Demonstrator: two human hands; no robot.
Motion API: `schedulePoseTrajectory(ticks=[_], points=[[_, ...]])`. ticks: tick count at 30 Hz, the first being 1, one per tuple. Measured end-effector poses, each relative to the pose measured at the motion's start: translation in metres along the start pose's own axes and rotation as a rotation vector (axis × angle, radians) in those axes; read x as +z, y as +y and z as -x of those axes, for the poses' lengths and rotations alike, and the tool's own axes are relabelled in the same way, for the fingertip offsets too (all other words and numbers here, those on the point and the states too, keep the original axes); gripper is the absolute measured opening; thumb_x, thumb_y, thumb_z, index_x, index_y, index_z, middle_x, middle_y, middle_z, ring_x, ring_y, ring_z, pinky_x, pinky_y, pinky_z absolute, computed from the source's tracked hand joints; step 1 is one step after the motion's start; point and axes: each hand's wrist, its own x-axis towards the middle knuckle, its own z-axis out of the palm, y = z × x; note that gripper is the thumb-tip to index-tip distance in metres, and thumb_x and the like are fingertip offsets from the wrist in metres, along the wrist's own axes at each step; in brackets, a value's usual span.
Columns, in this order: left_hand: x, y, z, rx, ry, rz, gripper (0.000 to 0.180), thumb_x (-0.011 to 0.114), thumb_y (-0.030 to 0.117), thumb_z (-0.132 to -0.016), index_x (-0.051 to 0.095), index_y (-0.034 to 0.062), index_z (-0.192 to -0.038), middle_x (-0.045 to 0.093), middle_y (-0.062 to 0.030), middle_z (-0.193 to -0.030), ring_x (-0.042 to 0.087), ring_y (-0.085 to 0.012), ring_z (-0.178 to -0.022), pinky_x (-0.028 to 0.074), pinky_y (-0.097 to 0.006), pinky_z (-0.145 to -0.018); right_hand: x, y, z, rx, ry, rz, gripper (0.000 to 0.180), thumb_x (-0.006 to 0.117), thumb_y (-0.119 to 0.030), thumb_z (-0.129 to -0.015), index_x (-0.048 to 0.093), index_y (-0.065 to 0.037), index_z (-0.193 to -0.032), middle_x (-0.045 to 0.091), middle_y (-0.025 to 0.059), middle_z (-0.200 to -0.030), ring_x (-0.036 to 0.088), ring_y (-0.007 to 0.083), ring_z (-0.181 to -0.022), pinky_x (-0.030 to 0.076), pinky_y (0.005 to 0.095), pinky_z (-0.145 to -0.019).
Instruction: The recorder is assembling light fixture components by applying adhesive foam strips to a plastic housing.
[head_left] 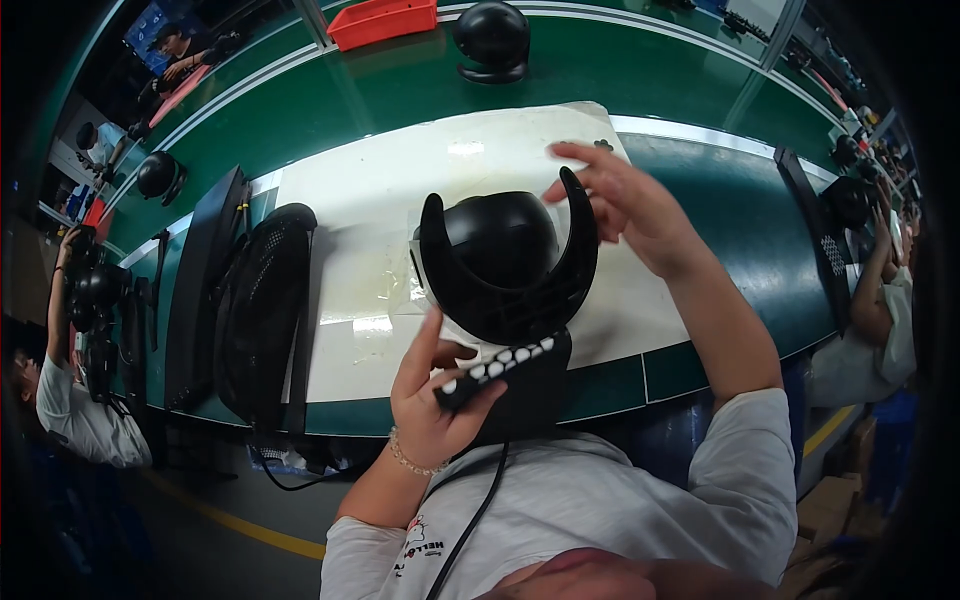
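above the white mat [400, 180] on the green tabletop [740, 220], a black dome camera [500, 255] in its u-shaped cradle is held up. the left hand [435, 400] grips its base beside the white-buttoned panel [500, 365]. the right hand [625, 205] touches the cradle's arm, fingers loosely spread.

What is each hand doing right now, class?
Left hand: closed on the black dome camera's base.
Right hand: open, fingers spread, touching the camera's curved black yoke arm.
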Motion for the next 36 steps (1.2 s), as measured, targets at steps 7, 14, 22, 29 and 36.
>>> schedulePoseTrajectory(ticks=[7,14,22,29,36], points=[[-0.034,0.031,-0.052,0.386,-0.46,0.271,0.021,0.067,0.009,-0.064,0.061,0.0044,-0.084,0.063,-0.0081,-0.097,0.058,-0.0192,-0.064,0.045,-0.029,-0.053,0.012,-0.014,-0.016,0.116,-0.222,0.041,0.03,0.045,-0.035,-0.09,0.053,-0.006,-0.087,0.062,0.0043,-0.066,0.049,0.0026,-0.05,0.032,0.0135,-0.036],[-0.026,-0.008,-0.076,-0.022,-0.723,0.608,0.02,0.069,0.015,-0.074,0.057,0.0004,-0.08,0.058,-0.0094,-0.074,0.056,-0.0255,-0.065,0.044,-0.029,-0.059,0.01,-0.017,-0.082,-0.108,-0.003,-0.002,0.025,0.044,-0.03,-0.092,0.052,-0.007,-0.087,0.057,0.0012,-0.066,0.047,0.0044,-0.057,0.034,0.0156,-0.05],[-0.03,-0.043,-0.069,-0.222,-0.682,0.54,0.017,0.071,0.012,-0.072,0.059,0.0006,-0.078,0.06,-0.01,-0.08,0.059,-0.0228,-0.071,0.045,-0.029,-0.063,0.001,0.066,-0.225,-0.867,0.215,1.354,0.01,0.059,-0.019,-0.078,0.056,-0.01,-0.075,0.057,0.0043,-0.065,0.055,0.0229,-0.065,0.042,0.0363,-0.056],[-0.026,-0.051,-0.072,-0.174,-0.711,0.555,0.017,0.071,0.011,-0.072,0.059,0.0021,-0.078,0.061,-0.0095,-0.081,0.059,-0.0234,-0.071,0.046,-0.029,-0.062,-0.014,0.103,-0.261,-0.411,0.002,1.627,0.03,0.053,-0.035,-0.083,0.063,-0.011,-0.099,0.062,0.004,-0.089,0.05,0.0208,-0.096,0.035,0.0346,-0.086],[-0.026,-0.047,-0.072,-0.186,-0.719,0.536,0.017,0.072,0.009,-0.071,0.056,0.0026,-0.075,0.061,-0.0095,-0.082,0.06,-0.0231,-0.071,0.046,-0.029,-0.061,-0.062,0.099,-0.251,-0.167,0.374,1.409,0.044,0.05,-0.04,-0.084,0.055,-0.006,-0.113,0.049,0.0089,-0.123,0.047,0.0268,-0.111,0.038,0.044,-0.087]])
